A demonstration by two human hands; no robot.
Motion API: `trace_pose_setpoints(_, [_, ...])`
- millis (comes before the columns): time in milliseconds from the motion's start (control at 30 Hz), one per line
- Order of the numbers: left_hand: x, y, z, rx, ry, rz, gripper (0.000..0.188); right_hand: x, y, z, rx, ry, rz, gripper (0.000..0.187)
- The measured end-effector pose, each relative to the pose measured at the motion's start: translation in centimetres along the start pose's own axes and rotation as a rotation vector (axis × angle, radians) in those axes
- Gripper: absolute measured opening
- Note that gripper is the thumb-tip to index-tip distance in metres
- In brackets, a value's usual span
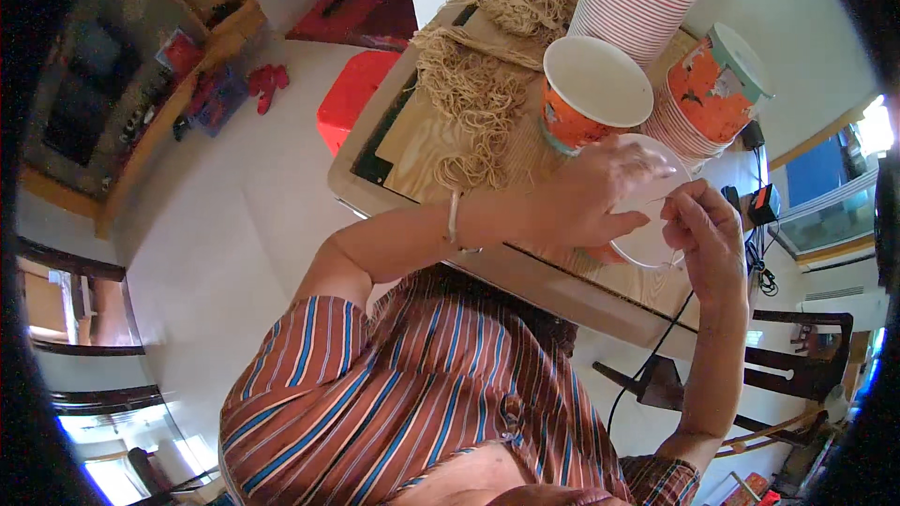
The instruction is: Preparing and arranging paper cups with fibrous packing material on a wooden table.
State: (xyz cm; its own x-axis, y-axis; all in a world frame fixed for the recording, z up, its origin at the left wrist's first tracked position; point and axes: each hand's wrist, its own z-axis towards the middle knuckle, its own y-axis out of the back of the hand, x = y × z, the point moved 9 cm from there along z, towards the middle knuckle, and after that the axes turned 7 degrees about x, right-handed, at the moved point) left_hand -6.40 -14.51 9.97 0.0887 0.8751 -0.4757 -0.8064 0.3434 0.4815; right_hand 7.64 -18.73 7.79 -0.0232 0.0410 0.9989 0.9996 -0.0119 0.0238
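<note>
Cup (641, 245): near 3 o'clock in the head view, clock centred on mid-picture; at the table, white inside, its mouth toward the camera, a bit of orange outer wall at its 7 to 8 o'clock; both hands partly cover it.
Left hand (609, 186): from 9 o'clock over the cup, thumb apart from the fingers, fingers blurred; whether they touch the rim, I cannot tell.
Right hand (705, 220): at the cup's 3 o'clock side, thumb and fingertips together; a thin pale strand shows beside them, too fine to tell whether it is pinched.
Bracelet (454, 220): light-coloured, around the left wrist.
Orange cup (562, 122): between 1 and 2 o'clock, upright, white inside, just beyond the left hand.
Tall stack (630, 2): 1 o'clock, nested cups with pale, red-lined rims.
Second stack (698, 98): 2 o'clock, orange and green.
Yarn (473, 84): 12 o'clock, beige, tangled, spread over the table (411, 161).
Stool (349, 98): 11 o'clock, red, beside the table.
Chair (806, 370): 4 o'clock, dark wood.
Shirt (375, 412): 6 o'clock, brown with blue and pale stripes.
</note>
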Motion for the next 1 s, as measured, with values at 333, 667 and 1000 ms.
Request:
trace_pose_setpoints(333, [4.7,-1.7,1.3,0.365,-0.185,0.371,0.016,-0.3,3.2,-1.7,-0.196,-0.09,-0.258,0.015])
trace_pose_setpoints(667, [4.7,6.8,2.9,-0.016,-0.084,0.388,0.016,-1.0,6.8,-1.6,-0.385,0.058,-0.182,0.022])
trace_pose_setpoints(1000, [4.4,-0.3,0.4,0.269,-0.248,0.225,0.019,-1.7,10.7,-3.1,-0.526,0.221,-0.211,0.016])
